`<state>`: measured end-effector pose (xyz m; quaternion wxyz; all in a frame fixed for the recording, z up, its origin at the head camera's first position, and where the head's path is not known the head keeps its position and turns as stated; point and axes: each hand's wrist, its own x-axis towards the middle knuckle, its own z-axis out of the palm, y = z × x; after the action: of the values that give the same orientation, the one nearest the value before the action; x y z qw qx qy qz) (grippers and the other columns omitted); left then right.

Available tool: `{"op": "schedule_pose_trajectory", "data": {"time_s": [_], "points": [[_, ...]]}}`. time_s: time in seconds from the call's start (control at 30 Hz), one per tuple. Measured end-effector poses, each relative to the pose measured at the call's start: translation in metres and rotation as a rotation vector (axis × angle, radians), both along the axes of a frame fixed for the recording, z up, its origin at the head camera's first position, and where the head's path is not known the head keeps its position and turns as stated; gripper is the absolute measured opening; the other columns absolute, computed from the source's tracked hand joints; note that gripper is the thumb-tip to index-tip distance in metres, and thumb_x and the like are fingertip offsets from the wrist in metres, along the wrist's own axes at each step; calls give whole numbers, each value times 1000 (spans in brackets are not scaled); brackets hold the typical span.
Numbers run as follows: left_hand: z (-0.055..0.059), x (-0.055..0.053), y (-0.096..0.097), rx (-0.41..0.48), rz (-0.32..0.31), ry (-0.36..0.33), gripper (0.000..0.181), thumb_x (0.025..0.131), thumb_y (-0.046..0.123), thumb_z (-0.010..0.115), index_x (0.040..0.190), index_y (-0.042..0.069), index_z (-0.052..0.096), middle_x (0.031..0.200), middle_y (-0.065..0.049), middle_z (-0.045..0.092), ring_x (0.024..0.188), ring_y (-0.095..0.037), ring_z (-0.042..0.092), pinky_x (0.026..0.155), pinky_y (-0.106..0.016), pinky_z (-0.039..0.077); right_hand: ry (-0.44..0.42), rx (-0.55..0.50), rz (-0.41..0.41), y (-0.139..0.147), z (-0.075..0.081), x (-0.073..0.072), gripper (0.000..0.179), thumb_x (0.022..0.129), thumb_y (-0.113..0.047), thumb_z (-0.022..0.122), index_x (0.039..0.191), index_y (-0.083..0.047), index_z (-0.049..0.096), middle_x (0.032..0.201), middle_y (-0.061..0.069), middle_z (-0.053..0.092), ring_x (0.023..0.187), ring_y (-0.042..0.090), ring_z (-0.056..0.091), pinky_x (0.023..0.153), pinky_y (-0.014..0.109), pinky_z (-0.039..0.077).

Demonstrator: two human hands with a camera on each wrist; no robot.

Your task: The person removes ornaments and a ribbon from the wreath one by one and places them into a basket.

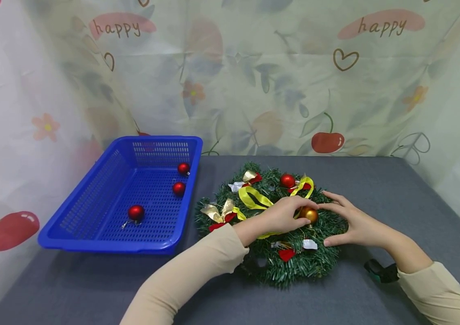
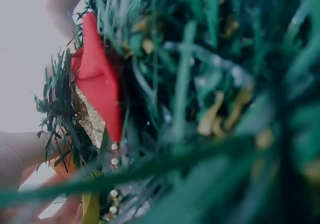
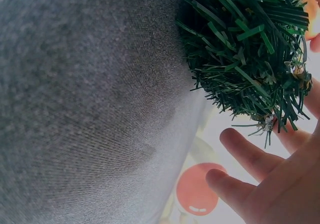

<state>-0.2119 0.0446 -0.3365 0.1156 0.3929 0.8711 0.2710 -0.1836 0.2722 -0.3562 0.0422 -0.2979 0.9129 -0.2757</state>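
A green tinsel wreath [image 1: 299, 266] lies on the grey cloth, trimmed with gold and red bows, yellow ribbon and a red ball [image 1: 287, 181]. My left hand [image 1: 284, 215] reaches over its middle and pinches a gold ball ornament [image 1: 310, 215] between thumb and fingers. At the wreath's right side, my right hand [image 1: 353, 222] has its fingers spread, the index fingertip close to the gold ball. The right wrist view shows those spread fingers [image 3: 250, 156] beside the needles. Needles and a red bow [image 2: 100, 77] crowd the left wrist view, largely hiding the left hand.
A blue plastic basket [image 1: 108, 244] stands left of the wreath with three red balls inside, one of them [image 1: 136, 212] near its front. Patterned cloth [image 1: 238, 90] hangs behind and at both sides. A black wrist device [image 1: 380, 271] sits under the right wrist.
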Motion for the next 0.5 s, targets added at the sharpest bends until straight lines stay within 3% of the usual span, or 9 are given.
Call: {"op": "schedule_pose_trajectory", "data": {"time_s": [0.17,0.5], "points": [[0,2,-1,1,5,20,38,92,18,59,130,16,54,130,0,56,115,-12,54,93,-18,44,10,-2,10,0,0,0,74,72,-30,80,133,-6,47,149,25,19,127,49,31,87,66,40],[5,2,-7,11,18,22,37,91,22,60,128,16,57,127,2,59,106,-11,57,87,-17,46,-10,-1,-20,-1,0,0,73,73,-35,78,134,-11,47,149,25,18,130,50,27,88,68,37]]}}
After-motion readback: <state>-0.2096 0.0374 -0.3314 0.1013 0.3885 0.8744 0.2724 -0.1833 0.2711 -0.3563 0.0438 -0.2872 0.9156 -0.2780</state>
